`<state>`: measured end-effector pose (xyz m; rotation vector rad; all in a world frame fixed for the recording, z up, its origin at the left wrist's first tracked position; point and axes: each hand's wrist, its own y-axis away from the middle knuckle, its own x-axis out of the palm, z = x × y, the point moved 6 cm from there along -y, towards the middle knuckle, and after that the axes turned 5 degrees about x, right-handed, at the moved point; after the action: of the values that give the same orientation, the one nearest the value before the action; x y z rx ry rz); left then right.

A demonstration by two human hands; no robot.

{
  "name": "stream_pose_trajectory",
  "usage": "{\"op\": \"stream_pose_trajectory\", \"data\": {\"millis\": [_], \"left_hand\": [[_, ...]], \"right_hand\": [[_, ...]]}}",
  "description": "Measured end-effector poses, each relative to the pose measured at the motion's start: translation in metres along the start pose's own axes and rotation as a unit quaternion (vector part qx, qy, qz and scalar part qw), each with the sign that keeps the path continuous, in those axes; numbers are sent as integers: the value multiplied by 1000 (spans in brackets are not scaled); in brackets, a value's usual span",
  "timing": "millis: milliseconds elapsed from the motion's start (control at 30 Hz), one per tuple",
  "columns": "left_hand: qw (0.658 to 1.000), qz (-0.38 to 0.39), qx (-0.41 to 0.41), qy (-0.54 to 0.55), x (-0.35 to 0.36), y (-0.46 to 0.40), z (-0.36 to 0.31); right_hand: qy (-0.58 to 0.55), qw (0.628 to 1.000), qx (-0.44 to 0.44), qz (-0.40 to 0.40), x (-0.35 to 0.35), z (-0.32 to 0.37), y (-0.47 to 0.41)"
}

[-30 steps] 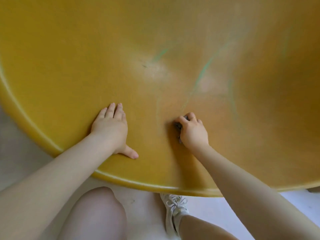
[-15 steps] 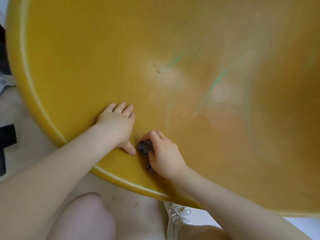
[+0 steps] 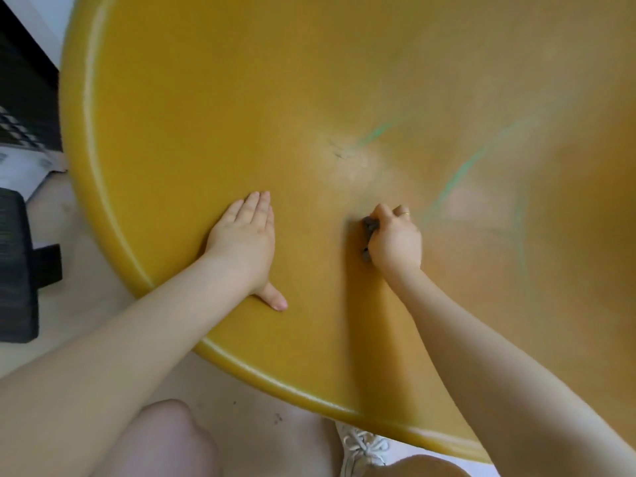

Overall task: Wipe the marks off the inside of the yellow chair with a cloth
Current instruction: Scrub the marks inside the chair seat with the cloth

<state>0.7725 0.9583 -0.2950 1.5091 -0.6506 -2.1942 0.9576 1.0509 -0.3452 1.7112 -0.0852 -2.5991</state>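
Yellow moulded plastic fills most of the view: the inside of the yellow chair (image 3: 241,115), whose rounded rim curves from upper left down to lower right. Compared with half a second ago, the right hand (image 3: 395,239) is found further into the shell and further from the left hand (image 3: 246,235); earlier it was seen close beside the left thumb near the rim, and now the two hands are well apart. The left hand is seen in much the same place on the shell. More of the chair's left rim and the floor beyond it is now taken in by the view.

The right hand is clenched around a small dark cloth (image 3: 370,227), which is bunched up and mostly hidden under the fingers; only a dark edge is shown at the hand's left side, pressed against the chair's surface. A ring is worn on one finger. The left hand is laid flat on the shell, fingers straight and together, thumb spread towards the rim; nothing is held by it.

Green marks (image 3: 461,170) are still seen on the shell: a long curved streak just right of the right hand, a shorter one above it, and a fainter line further right. A small dark scribble (image 3: 339,151) is seen beside a pale, dull patch above the cloth.

Below the rim, a knee (image 3: 165,438) and a white laced shoe (image 3: 361,449) are seen on a pale floor (image 3: 86,304); a black object (image 3: 15,266) lies at the left edge
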Motion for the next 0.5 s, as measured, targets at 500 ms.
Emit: {"op": "stream_pose_trajectory", "data": {"millis": [500], "left_hand": [[999, -40, -23, -17, 0, 13, 22]], "right_hand": [[-34, 954, -296, -1, 17, 58, 38]]}}
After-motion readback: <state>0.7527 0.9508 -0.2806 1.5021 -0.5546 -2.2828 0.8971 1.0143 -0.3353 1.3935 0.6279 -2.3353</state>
